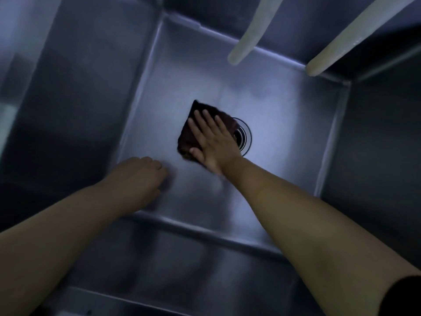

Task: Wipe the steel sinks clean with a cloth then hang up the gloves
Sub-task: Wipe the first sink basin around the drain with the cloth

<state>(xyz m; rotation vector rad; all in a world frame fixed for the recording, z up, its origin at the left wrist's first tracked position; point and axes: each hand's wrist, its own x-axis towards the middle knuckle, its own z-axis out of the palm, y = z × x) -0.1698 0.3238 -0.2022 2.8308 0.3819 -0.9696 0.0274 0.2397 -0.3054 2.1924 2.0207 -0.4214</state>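
1. The cloth (193, 131), dark and folded, lies flat on the sink (284, 124) floor, its right edge overlapping the drain (244, 135).
2. The right hand (210, 139) presses it down with fingers straight and spread, not curled round it. Keeping the palm flat should hold the whole cloth against the steel.
3. The left hand (139, 176) rests on the floor near the front wall, fingers curled under, apparently holding nothing; it looks like a brace for reaching in.
4. Overlapping strokes towards the drain would probably suit, then corners and walls.
5. Two pale spouts (248, 35) hang over the back edge; the arm should stay clear of them.
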